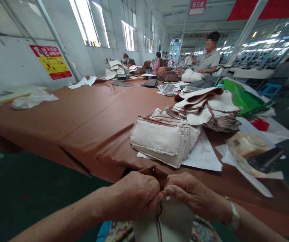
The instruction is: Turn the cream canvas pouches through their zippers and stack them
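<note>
At the table's near edge, my left hand is closed, gripping a cream cloth pouch piece with brown leather at its far end. My right hand pinches the same piece from the other side, thumb on top, and a bracelet sits on that wrist. The two hands nearly meet over its middle. A dark brown seam line runs down the cream cloth toward me. Beyond my knuckles, a small metal piece shows on the brown leather. What lies under my fingers is hidden.
A stack of cream pouch pieces lies on white paper just ahead. Behind it is a taller cream-and-brown pile. A wrapped yellowish block is at right. Brown sheeting covers the table. A person stands beyond.
</note>
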Motion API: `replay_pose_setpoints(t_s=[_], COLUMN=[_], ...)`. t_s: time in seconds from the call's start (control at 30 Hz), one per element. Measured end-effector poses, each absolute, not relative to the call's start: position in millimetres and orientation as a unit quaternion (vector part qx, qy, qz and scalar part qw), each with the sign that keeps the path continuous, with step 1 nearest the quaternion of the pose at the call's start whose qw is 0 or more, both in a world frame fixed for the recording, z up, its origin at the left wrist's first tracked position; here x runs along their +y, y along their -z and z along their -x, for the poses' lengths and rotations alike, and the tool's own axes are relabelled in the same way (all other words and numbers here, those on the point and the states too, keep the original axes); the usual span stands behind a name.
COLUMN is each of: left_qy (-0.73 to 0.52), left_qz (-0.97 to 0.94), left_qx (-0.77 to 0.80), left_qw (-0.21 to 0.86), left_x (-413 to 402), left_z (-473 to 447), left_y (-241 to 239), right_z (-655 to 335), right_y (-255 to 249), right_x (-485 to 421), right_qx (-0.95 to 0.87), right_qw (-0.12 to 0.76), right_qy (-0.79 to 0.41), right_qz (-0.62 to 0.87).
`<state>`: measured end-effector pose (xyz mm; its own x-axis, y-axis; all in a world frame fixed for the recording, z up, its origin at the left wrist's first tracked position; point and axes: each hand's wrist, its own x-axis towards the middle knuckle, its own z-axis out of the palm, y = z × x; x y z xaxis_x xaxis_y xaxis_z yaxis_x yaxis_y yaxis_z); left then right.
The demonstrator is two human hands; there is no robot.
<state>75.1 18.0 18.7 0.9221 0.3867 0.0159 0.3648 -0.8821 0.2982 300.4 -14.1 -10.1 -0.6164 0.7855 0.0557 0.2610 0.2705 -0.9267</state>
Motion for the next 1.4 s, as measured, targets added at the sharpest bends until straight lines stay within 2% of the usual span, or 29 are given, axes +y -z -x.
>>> replay_pose_setpoints(t_s=[0.13,0.53,0.63,0.73,0.83,0.93,1.03,1.23,1.4], left_qy=[-0.043,-0.107,-0.115,-0.105,-0.118,-0.146,-0.156,-0.151,-0.151], left_qz=[-0.962,-0.905,-0.92,-0.945,-0.949,-0.92,-0.876,-0.858,-0.876], left_qx=[0.199,0.224,0.2,0.221,0.238,0.242,0.249,0.253,0.267], left_qw=[0.184,0.346,0.316,0.216,0.17,0.272,0.383,0.42,0.371], left_x=[22,27,22,15,13,16,20,24,24], left_z=[-74,-75,-76,-78,-80,-81,-80,-81,-81], left_y=[-21,-15,-13,-6,1,-1,-9,-18,-7], right_z=[-302,-289,-287,-286,-289,-299,-310,-310,-297], right_y=[7,18,20,24,29,29,23,16,15], right_x=[-12,-19,-20,-19,-15,-10,-6,-2,3], right_qx=[-0.748,-0.756,-0.786,-0.803,-0.774,-0.693,-0.637,-0.603,-0.682], right_qw=[0.255,0.338,0.347,0.355,0.34,0.312,0.304,0.272,0.272], right_qy=[-0.508,-0.432,-0.379,-0.33,-0.394,-0.549,-0.626,-0.673,-0.594], right_qz=[0.343,0.356,0.344,0.347,0.362,0.349,0.331,0.332,0.328])
